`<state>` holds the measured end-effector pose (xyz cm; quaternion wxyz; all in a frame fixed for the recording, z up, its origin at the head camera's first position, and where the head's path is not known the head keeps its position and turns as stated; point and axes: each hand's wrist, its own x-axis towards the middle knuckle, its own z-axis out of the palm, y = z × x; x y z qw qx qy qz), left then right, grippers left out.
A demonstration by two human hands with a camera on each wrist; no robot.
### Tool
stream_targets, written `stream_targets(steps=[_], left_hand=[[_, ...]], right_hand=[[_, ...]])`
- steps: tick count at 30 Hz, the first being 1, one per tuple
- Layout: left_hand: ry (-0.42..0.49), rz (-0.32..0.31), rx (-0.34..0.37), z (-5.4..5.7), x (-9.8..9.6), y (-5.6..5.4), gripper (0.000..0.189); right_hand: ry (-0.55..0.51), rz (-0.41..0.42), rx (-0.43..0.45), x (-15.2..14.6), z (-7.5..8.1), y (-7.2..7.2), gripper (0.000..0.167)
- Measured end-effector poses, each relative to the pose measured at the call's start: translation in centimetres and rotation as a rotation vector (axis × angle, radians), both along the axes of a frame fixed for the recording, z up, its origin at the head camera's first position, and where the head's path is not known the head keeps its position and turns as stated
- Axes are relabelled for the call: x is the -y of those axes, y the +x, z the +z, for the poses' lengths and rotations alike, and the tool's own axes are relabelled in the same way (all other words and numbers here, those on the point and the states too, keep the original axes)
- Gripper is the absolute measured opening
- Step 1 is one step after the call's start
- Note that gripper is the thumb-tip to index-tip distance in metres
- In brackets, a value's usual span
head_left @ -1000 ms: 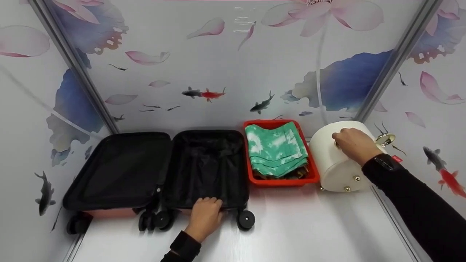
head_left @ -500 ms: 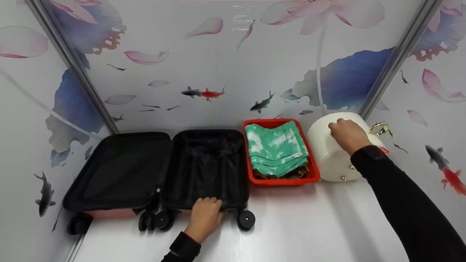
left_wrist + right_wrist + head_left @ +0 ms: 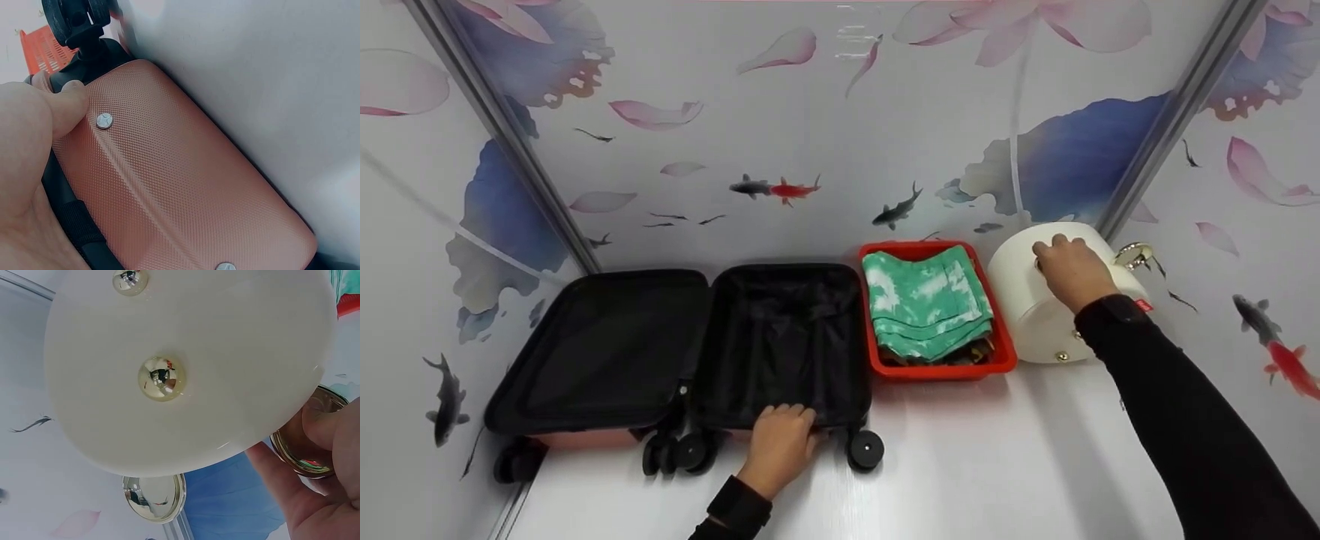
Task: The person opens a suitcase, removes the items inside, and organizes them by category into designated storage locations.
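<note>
An open suitcase [image 3: 787, 345] with black lining lies spread in two halves. My left hand [image 3: 780, 446] grips the near edge of its right half. In the left wrist view the thumb of my left hand [image 3: 34, 152] presses on the pink ribbed shell [image 3: 180, 174], and the other fingers are hidden over the rim. My right hand [image 3: 1072, 274] holds a white cylindrical container [image 3: 1020, 292] tilted, its base facing me. The right wrist view shows that hand [image 3: 304, 500] round a gold ring handle [image 3: 284, 453], near the base with gold ball feet [image 3: 162, 379].
A red basket [image 3: 941, 373] of folded green-and-white cloth [image 3: 926, 300] stands between suitcase and container. Black suitcase wheels [image 3: 865, 450] stick out toward me. Patterned panels [image 3: 810, 112] with metal corner strips enclose the back and sides of the white surface [image 3: 945, 465].
My right hand has moved away from me and slightly left, carrying the white container toward the back wall. The left hand, suitcase and basket keep their places.
</note>
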<state>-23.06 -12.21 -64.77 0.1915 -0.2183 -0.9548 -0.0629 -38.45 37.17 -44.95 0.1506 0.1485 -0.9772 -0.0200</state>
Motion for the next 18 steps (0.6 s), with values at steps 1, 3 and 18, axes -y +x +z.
stream_targets(steps=[1,3,18], left_hand=[[-0.001,0.001,0.003,0.0,0.0,0.0,0.03],[-0.003,0.0,0.004,0.0,0.1,0.1,0.03],[-0.002,-0.001,-0.004,0.1,0.0,0.2,0.028]], right_hand=[[-0.004,-0.006,0.007,0.0,0.0,0.0,0.018],[-0.018,-0.021,0.019,0.1,-0.1,0.0,0.021],[-0.138,-0.076,0.054,0.1,-1.2,0.4,0.031]])
